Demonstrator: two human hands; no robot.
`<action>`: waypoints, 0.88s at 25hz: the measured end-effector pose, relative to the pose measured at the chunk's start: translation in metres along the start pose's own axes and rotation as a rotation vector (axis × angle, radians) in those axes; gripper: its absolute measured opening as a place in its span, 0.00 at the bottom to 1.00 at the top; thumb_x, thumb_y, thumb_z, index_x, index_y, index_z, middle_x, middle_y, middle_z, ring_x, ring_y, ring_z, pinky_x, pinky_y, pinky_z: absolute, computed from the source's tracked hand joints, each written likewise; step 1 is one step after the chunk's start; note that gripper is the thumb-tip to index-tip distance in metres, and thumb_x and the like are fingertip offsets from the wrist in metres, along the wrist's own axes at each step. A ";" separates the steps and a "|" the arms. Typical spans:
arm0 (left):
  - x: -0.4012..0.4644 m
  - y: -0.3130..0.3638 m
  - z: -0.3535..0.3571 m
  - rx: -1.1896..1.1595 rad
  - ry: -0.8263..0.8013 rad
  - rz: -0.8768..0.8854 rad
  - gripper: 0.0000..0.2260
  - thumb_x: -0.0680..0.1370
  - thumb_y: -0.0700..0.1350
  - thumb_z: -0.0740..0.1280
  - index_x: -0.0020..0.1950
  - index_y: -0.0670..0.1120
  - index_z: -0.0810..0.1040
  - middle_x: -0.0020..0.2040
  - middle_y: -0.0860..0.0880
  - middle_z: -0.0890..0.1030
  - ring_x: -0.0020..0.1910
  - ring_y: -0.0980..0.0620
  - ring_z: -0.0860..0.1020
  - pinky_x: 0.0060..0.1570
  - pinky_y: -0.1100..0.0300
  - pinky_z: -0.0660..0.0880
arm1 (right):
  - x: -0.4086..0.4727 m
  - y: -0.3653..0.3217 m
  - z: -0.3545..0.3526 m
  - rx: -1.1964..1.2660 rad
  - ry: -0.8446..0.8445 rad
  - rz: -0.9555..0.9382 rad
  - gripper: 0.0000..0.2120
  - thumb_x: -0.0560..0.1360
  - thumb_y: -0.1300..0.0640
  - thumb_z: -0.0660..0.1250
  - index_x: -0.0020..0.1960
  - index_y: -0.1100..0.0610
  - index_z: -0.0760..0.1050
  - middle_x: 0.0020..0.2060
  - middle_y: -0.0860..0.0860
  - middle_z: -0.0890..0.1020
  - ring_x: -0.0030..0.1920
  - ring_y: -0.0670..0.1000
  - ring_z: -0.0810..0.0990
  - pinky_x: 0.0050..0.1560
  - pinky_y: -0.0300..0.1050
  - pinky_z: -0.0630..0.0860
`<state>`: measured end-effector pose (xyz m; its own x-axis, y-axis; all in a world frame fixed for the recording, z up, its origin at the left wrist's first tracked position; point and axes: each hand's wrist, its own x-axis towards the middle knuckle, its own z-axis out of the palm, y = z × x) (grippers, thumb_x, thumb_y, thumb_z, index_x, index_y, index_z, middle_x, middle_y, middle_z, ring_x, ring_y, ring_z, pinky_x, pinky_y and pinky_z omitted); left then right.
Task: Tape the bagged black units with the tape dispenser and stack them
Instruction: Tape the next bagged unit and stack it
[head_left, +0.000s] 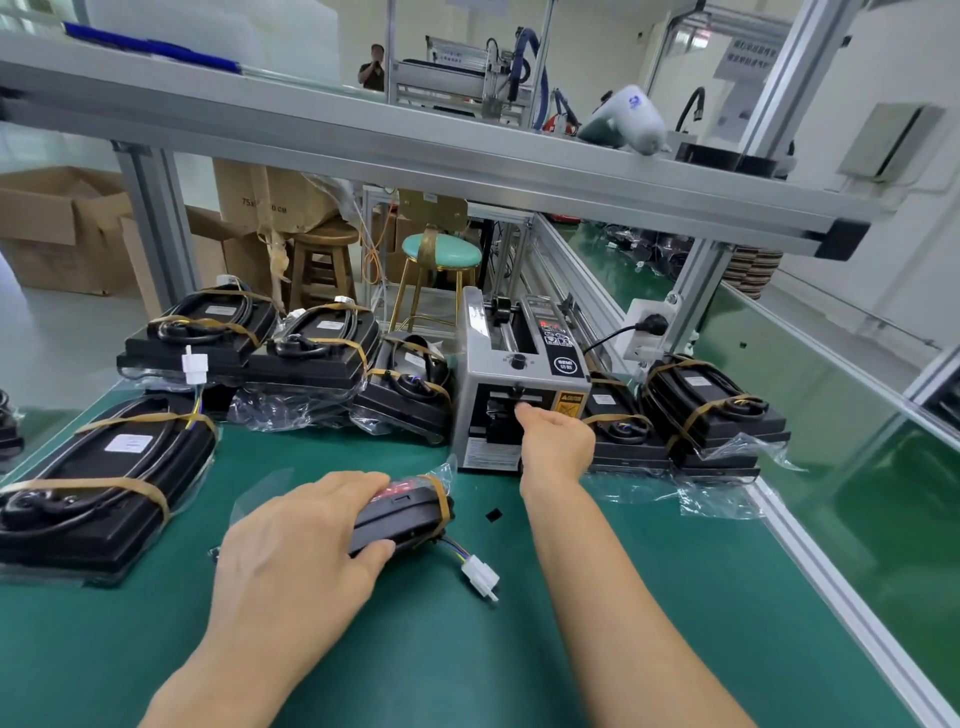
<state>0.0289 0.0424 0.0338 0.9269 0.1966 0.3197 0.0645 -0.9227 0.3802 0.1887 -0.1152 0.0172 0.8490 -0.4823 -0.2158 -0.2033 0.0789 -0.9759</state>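
Observation:
A bagged black unit (410, 512) lies on the green mat in front of me, one brown tape band around its far end and a white connector (480, 576) trailing from it. My left hand (301, 545) grips this unit from above, thumb on its near side. My right hand (553, 441) reaches to the outlet slot of the grey tape dispenser (514, 384), fingers curled at the slot; whether tape is pinched there is hidden. Taped units are stacked at the left (104, 493), behind (202, 338) and right of the dispenser (711, 410).
An aluminium shelf frame (415, 150) crosses overhead. A white power socket (647, 327) sits behind the dispenser on the right post. A small black scrap (493, 514) lies on the mat. Stools and cardboard boxes stand beyond the bench. A green conveyor runs along the right.

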 end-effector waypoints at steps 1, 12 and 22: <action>0.000 0.000 0.000 -0.008 0.004 -0.005 0.21 0.68 0.52 0.74 0.61 0.60 0.78 0.57 0.64 0.79 0.53 0.53 0.79 0.45 0.60 0.69 | 0.000 -0.001 0.002 0.039 0.007 0.027 0.09 0.72 0.59 0.73 0.35 0.52 0.77 0.35 0.48 0.80 0.43 0.52 0.78 0.47 0.46 0.74; 0.002 0.007 0.004 0.017 0.085 -0.072 0.20 0.66 0.52 0.76 0.57 0.57 0.80 0.51 0.58 0.83 0.47 0.48 0.81 0.41 0.59 0.68 | -0.091 0.011 -0.032 0.046 -0.758 0.002 0.07 0.73 0.55 0.71 0.37 0.49 0.84 0.64 0.37 0.73 0.51 0.23 0.72 0.48 0.33 0.65; 0.000 0.010 0.007 0.062 0.087 -0.067 0.20 0.58 0.47 0.81 0.49 0.52 0.84 0.41 0.54 0.85 0.36 0.45 0.82 0.34 0.59 0.71 | -0.105 0.031 -0.025 0.081 -0.726 -0.039 0.07 0.74 0.62 0.68 0.41 0.59 0.85 0.68 0.46 0.71 0.50 0.19 0.68 0.59 0.36 0.65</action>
<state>0.0321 0.0310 0.0311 0.8843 0.2842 0.3703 0.1505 -0.9245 0.3502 0.0816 -0.0837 0.0106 0.9701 0.2112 -0.1194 -0.1531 0.1508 -0.9766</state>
